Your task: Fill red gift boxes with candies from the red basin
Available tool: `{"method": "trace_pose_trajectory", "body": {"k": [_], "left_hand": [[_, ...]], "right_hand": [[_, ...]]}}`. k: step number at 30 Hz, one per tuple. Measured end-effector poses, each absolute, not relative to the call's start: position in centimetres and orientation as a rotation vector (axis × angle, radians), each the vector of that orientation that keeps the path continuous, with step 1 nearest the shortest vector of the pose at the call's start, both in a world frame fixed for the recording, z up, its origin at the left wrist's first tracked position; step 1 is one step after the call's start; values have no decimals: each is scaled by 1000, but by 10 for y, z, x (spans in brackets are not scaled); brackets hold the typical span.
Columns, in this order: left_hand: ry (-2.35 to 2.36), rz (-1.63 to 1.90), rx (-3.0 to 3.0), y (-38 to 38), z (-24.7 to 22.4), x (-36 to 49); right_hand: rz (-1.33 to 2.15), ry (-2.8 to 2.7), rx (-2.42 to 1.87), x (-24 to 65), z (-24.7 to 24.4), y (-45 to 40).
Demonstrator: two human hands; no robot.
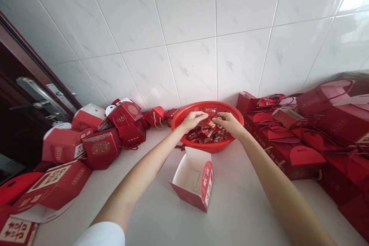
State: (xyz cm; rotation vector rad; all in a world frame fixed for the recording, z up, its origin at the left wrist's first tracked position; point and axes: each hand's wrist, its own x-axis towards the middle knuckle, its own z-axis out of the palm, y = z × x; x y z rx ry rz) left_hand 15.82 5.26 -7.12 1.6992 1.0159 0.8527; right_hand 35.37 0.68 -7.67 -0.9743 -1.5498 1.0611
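Over a red plastic basket [208, 147] by the wall, both my hands are at work among shiny red wrapped packets [198, 135] with gold and white print. My left hand [195, 120] is closed, thumb and finger pinched together at the packets; what lies between them is too small to make out. From the other side, my right hand [230, 123] has its fingers closed on a red packet [213, 123] with gold print. In front of the basket an open red gift box [188, 196] stands upright, white inside, its visible interior bare.
Red gift boxes [102, 148] are piled along the left, some with cord handles. More red boxes [291, 161] and flaps are heaped on the right. Behind is a white tiled wall [190, 69]; a dark door with a metal handle [40, 96] stands at left.
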Motion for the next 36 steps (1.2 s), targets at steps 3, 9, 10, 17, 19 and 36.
{"method": "trace_pose_trajectory", "body": {"k": [3, 9, 10, 17, 19, 36], "left_hand": [[1283, 560, 1819, 56, -74, 156], [1372, 91, 2025, 53, -79, 152], [1331, 0, 2028, 52, -79, 151], [1066, -134, 1919, 51, -80, 152], [1048, -109, 1915, 51, -80, 152], [977, 67, 2039, 49, -83, 167]], "right_hand": [[1020, -1456, -996, 353, -78, 8], [1028, -1425, -993, 350, -76, 6], [1026, -1420, -986, 350, -76, 6], [1020, -1393, -991, 349, -77, 6], [1020, -1392, -978, 349, -76, 5], [997, -1395, -996, 349, -72, 2]]}}
